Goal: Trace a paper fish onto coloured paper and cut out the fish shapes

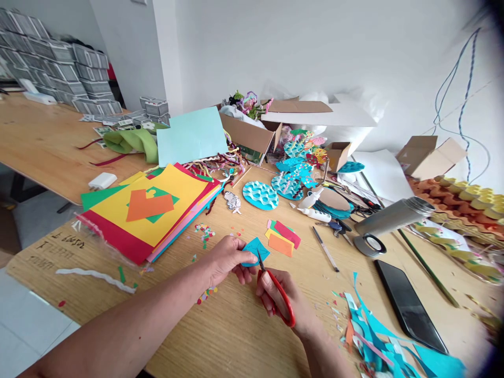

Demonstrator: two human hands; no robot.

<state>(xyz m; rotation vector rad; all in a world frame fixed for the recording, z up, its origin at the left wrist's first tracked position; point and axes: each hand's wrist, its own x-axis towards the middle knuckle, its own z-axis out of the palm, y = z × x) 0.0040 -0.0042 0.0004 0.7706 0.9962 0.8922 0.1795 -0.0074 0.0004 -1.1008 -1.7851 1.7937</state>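
Observation:
My left hand (232,260) pinches a small piece of blue paper (258,248) with faint drawn lines on it. In my right hand (281,294) is a pair of red-handled scissors (289,310), its blades meeting the blue paper near the right side. Both hands are just above the wooden table, close together. Beyond them lie several small cut paper rectangles (281,244) in orange, red, yellow and green. Tiny paper bits (205,234) are scattered left of the hands, with more dots partly hidden under my left wrist.
A stack of coloured paper (173,184) lies to the left. On the right are a black phone (409,304), blue paper scraps (374,336), a pen (326,249), a roll of tape (369,245) and a metal flask (394,215). Wavy blue ovals (260,195) and cardboard boxes (246,131) sit behind.

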